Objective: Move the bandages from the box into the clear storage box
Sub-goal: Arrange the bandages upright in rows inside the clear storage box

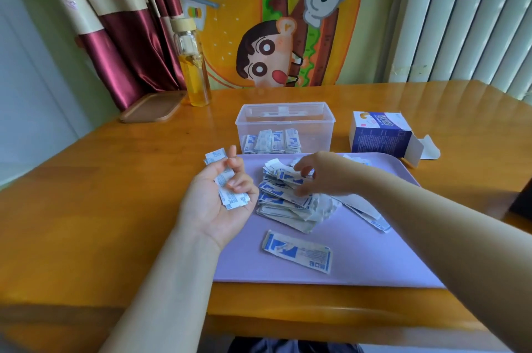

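The pile of bandages (pixel 288 203) lies in the middle of the purple tray (pixel 374 260). One loose bandage (pixel 296 251) lies nearer the tray's front edge. More stand in the clear storage box (pixel 285 119) just behind the tray. The open cardboard box (pixel 380 136) sits by the tray's far right corner.

Over the tray's left edge, the left hand (pixel 218 203) curls its fingers round a few bandages (pixel 230 194). The right hand (pixel 319 174) pinches the top of the pile. The bandages look light, thin, bendy and a bit slippery, so it is best to pinch a few by their flat sides.

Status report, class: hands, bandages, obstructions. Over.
Left hand grips a few bandages. Right hand at the bandage pile on purple tray. Clear storage box partly filled. Nothing in the way.
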